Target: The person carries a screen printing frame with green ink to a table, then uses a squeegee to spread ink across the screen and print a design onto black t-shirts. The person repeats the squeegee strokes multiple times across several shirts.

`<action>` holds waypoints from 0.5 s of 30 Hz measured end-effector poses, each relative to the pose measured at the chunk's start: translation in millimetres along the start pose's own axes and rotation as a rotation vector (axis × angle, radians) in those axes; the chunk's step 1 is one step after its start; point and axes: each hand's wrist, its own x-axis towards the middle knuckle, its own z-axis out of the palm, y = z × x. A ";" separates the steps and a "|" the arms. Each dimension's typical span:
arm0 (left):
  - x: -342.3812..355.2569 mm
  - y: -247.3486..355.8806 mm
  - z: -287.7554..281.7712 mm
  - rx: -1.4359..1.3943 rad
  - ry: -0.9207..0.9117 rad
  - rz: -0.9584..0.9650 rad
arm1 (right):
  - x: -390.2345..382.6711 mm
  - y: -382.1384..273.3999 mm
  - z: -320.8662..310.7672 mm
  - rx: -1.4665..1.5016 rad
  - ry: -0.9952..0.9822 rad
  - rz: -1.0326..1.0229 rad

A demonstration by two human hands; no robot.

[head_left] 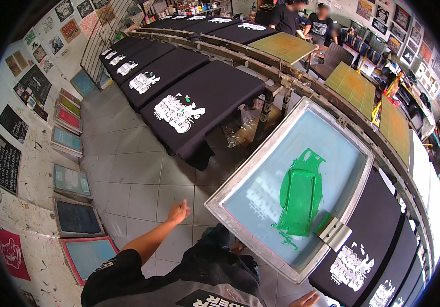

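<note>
My left hand (179,211) hangs over the tiled floor, holding nothing, its fingers partly stretched out. At the lower edge my right hand (306,299) shows only in part, with fingers extended and nothing visible in them; it is below the near corner of the screen printing frame (261,153). That frame has a pale blue mesh and rests tilted over the right-hand row of printing boards. Thick green ink (302,199) is spread across the middle of its mesh. A squeegee (333,234) with a metal holder leans on the frame's right side, green ink along its blade. Neither hand touches the frame.
Black shirts with white prints (204,102) lie on boards at the far left; more black shirts (355,256) are at right. A metal rail (281,77) curves between the rows. Bare yellowish boards (353,87) stand beyond. Screens (76,217) lean along the left wall. Two people (317,23) are at the back.
</note>
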 end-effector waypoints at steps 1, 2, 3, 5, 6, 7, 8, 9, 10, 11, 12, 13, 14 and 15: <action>-5.5 -38.6 0.3 0.115 -0.038 -0.015 | -17.5 51.8 20.9 0.052 0.056 0.016; -11.4 -75.0 4.0 0.247 -0.078 -0.048 | -27.6 111.2 36.6 -0.077 0.007 -0.153; -16.7 -108.0 8.6 0.380 -0.115 -0.080 | -28.4 152.6 53.6 -0.205 -0.042 -0.320; -30.2 -169.2 16.0 0.511 -0.225 -0.010 | -16.5 176.9 79.7 -0.322 -0.482 0.070; -38.1 -184.2 19.5 0.519 -0.328 -0.053 | -18.5 178.0 89.4 -0.372 -0.696 0.265; -45.5 -198.7 23.3 0.527 -0.429 -0.098 | -30.2 180.3 101.5 -0.411 -0.624 0.105; -47.3 -202.4 24.0 0.535 -0.531 -0.135 | -47.7 172.3 115.1 -0.443 -0.543 -0.055; -51.2 -207.4 22.5 0.452 -0.518 -0.101 | -65.7 164.7 128.0 -0.475 -0.461 -0.213; -57.7 -205.6 16.9 0.368 -0.499 -0.066 | -84.5 118.4 132.7 -0.372 -0.436 -0.211; -71.1 -213.6 2.4 0.283 -0.477 -0.054 | -106.6 57.7 128.1 -0.279 -0.433 -0.209; -74.6 -223.2 -11.1 0.358 -0.459 0.041 | -119.7 48.0 144.8 -0.280 -0.476 -0.182; -77.3 -231.0 -22.5 0.242 -0.415 0.008 | -126.7 46.6 171.6 -0.282 -0.506 -0.157; -79.9 -238.8 -33.8 0.123 -0.366 -0.025 | -135.1 35.6 197.1 -0.281 -0.584 -0.234; -83.4 -246.3 -41.5 0.005 -0.325 -0.057 | -143.4 31.6 220.8 -0.282 -0.657 -0.306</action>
